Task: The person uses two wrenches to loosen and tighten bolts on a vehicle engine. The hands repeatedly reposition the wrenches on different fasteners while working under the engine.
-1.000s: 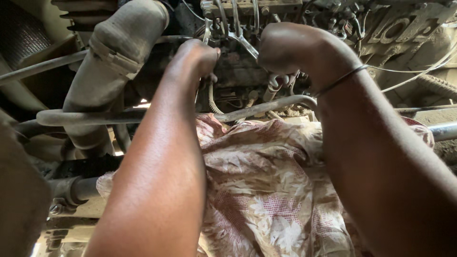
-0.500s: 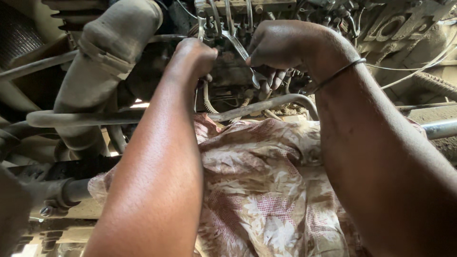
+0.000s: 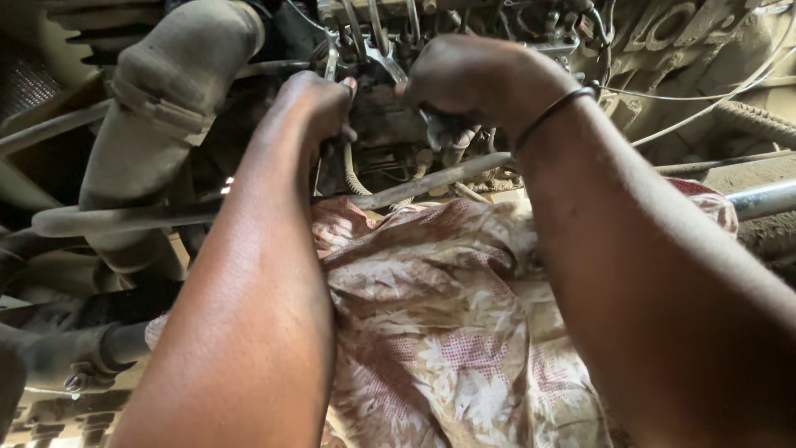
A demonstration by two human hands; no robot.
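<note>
Hose (image 3: 157,116) left of hands, cloth (image 3: 439,332) below, wrench (image 3: 381,60) between hands

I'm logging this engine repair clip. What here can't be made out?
Head view:
- Right hand: fingers curl away, hiding their grip on the wrench.
- Left hand: its back hides the fingertips.
- Engine under the cloth: covered.
- Both elbows: cut off by the bottom edge.

Metal pipes (image 3: 373,33) crowding both hands

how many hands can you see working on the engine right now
2. The left hand reaches into the engine at upper centre, by thin metal pipes. The right hand, with a dark band on its wrist, grips a wrench just beside it. No other hands show.
</note>
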